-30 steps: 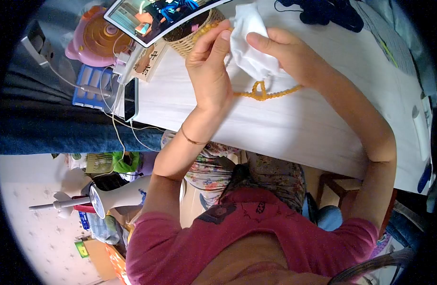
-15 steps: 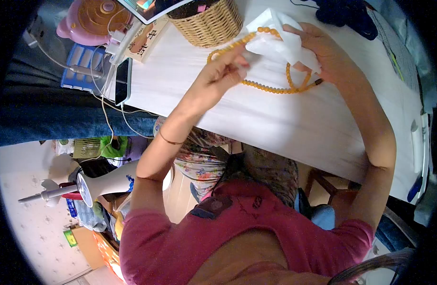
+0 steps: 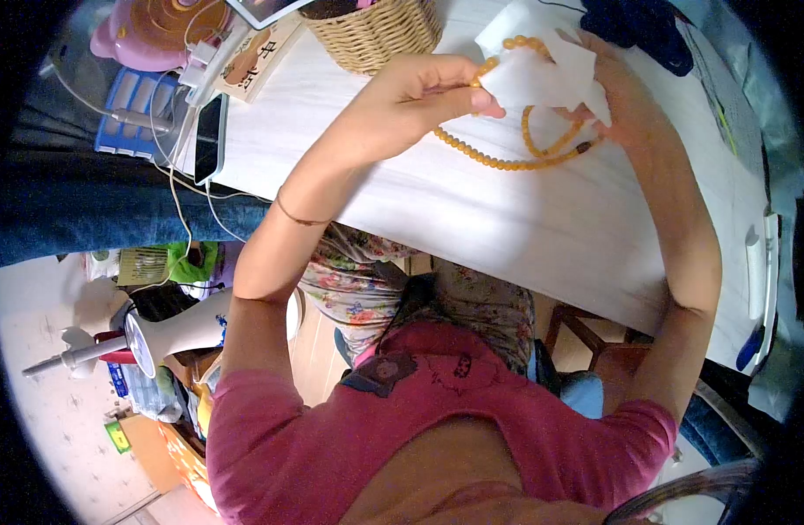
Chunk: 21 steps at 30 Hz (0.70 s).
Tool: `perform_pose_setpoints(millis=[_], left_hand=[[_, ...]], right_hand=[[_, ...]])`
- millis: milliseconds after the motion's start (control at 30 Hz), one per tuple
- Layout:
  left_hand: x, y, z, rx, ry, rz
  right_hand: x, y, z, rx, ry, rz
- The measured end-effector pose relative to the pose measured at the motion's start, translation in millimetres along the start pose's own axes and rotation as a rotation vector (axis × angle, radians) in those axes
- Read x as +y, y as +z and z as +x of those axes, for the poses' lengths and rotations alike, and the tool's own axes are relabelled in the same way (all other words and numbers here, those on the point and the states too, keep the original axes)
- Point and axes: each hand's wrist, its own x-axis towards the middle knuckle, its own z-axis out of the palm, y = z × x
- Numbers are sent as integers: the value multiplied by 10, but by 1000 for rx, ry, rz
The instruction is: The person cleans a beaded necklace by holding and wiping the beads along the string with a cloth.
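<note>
A string of amber-yellow beads [image 3: 498, 163] hangs in a loop over the white table, with a dark bead near its right end. My left hand [image 3: 424, 98] is closed, thumb and finger pinching the strand at the left edge of a white tissue [image 3: 542, 77]. On the other side, my right hand [image 3: 614, 92] grips the tissue, its fingers partly hidden behind it. Some beads show above the tissue's upper edge, and a smaller loop dangles below it.
A wicker basket [image 3: 376, 35] stands at the table's back. To the left are a phone [image 3: 210, 138], white cables, a blue organizer [image 3: 132, 109] and a pink round object [image 3: 161, 31]. Dark cloth [image 3: 643, 33] lies at the back right.
My left hand has moved right and up to the tissue and closed on the strand. The tissue and my right hand have shifted slightly right.
</note>
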Motion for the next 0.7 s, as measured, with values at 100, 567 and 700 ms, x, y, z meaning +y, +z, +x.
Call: perform_pose_setpoints(millis=[100,567,700], left_hand=[[127,-34,-46,-38,26,-70],[767,-389,57,-20,227,-701],[1121,-847,-118,-105,335,-980]], right_hand=[[-9,-23,15,-4,-27,4],[-37,-222,1,42,-47,-108],[-208,104,-55,-66,98,-369]])
